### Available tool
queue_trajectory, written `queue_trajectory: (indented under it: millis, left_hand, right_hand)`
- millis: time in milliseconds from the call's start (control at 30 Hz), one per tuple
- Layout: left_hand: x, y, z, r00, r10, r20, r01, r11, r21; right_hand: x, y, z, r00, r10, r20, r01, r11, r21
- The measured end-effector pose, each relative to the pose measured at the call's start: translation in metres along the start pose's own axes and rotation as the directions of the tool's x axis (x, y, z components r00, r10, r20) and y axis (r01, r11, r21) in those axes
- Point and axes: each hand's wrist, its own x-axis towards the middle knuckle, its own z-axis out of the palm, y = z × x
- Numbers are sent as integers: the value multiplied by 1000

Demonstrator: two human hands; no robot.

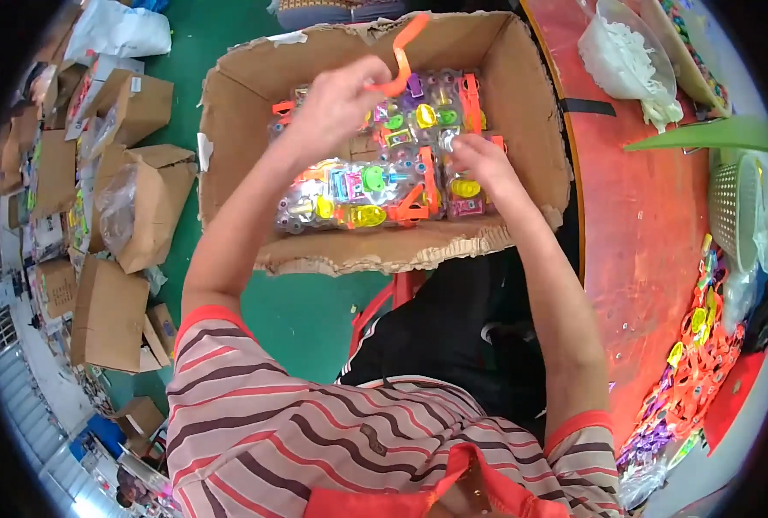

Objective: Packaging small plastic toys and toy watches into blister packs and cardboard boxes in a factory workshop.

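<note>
A large open cardboard box point(267, 76) stands before me, holding several clear plastic toy packages point(367, 194) with orange, yellow, green and pink parts inside. Above its far left part, my left hand point(336, 99) is closed on a curved orange plastic piece point(404, 56), which sticks up toward the far side. Motion slightly blurs that hand. My right hand point(481, 160) reaches in from the right, its fingers bent together at the clear packages in the right half of the box. Whatever lies between its fingertips is too small to name.
A red-topped table point(626, 224) runs along the right, with a clear bag of white pieces point(626, 60), a pale perforated basket point(734, 207) and a heap of orange and purple parts point(695, 367). Several cardboard boxes point(112, 311) stand on the green floor point(293, 315) at left.
</note>
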Motion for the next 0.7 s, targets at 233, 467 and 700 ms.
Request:
queue_trajectory:
  millis: [233,467,700]
  left_hand:
    - [-118,93,57,855,507,108,-479,853,-208]
    - [-184,136,128,849,409,335,-55,698,-714]
    - [-243,185,213,779,-113,616,583,-230,-779]
  right_hand:
    - [-127,-51,1,998,-58,-13,39,468,883]
    - [-250,-20,-7,954,-126,-273,295,227,928]
    - [-364,45,-20,750,-83,-656,649,285,705]
